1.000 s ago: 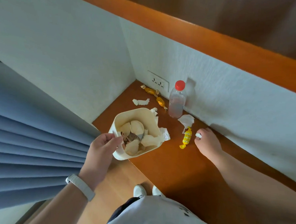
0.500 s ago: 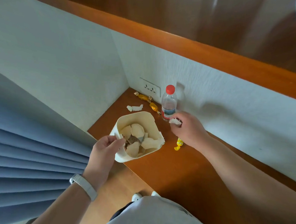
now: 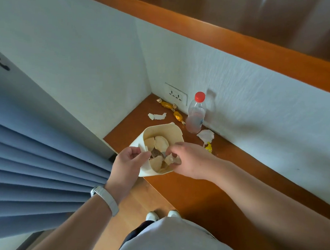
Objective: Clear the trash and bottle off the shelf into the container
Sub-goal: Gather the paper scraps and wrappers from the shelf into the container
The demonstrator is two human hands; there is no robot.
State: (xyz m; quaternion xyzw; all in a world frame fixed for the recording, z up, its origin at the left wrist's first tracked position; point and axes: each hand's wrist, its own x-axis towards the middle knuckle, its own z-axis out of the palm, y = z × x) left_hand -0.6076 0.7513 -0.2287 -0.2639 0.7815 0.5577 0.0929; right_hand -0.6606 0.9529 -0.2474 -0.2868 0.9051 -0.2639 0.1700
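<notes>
My left hand [image 3: 128, 164] grips the near left rim of a cream container [image 3: 165, 129] that holds paper scraps, held at the edge of the wooden shelf [image 3: 210, 187]. Over the container's right side, my right hand [image 3: 191, 160] pinches a crumpled white paper scrap [image 3: 169, 159]. A clear bottle [image 3: 196, 116] with a red cap stands upright against the wall behind the container. Lying on the shelf are a white paper scrap [image 3: 157, 116], two gold candy wrappers [image 3: 167, 105] [image 3: 178, 117], another crumpled white paper [image 3: 206, 135] and a yellow wrapper [image 3: 208, 147].
White walls close in the shelf at its back and left, with a wall socket [image 3: 175, 94] in the corner. A wooden ledge [image 3: 242, 46] runs above. Blue pleated curtain [image 3: 32, 167] hangs to the left. My shoes [image 3: 162, 215] stand on the wood floor below.
My right hand picked a white scrap off the shelf near the bottle and carried it left over the container. My left hand kept its hold on the container.
</notes>
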